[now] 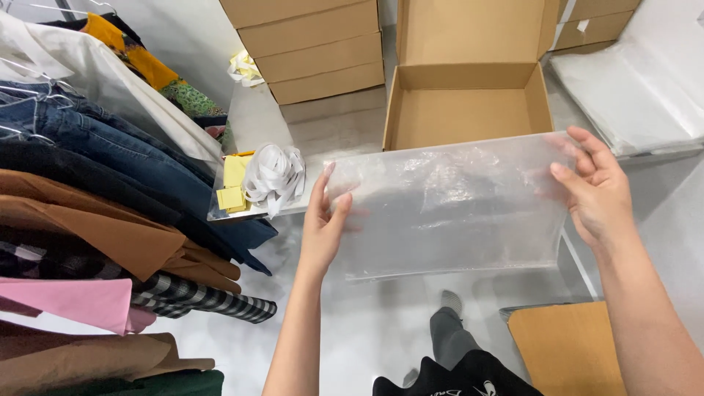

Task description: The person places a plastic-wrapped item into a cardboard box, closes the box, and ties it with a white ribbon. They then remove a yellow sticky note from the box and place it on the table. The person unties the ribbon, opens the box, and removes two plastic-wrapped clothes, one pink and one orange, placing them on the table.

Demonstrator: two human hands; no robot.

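**Fingers of two hands pinch one clear bag**

Fingers of both hands clamp one clear plastic bag (451, 209), held flat above the metal table's (257, 121) edge. Behind it sits one open cardboard box (469, 110), then four stacked flat boxes (312, 48). The left hand (323, 224) grips the bag's left edge, the right hand (598, 191) its right. Hanging clothes (95, 191) are cut off at left.

Clothes rack (95, 183) cut off at left edge, open cardboard box (469, 103) front hidden behind clear plastic bag (451, 209)

Open brown box (469, 103) behind clear bag (451, 209)
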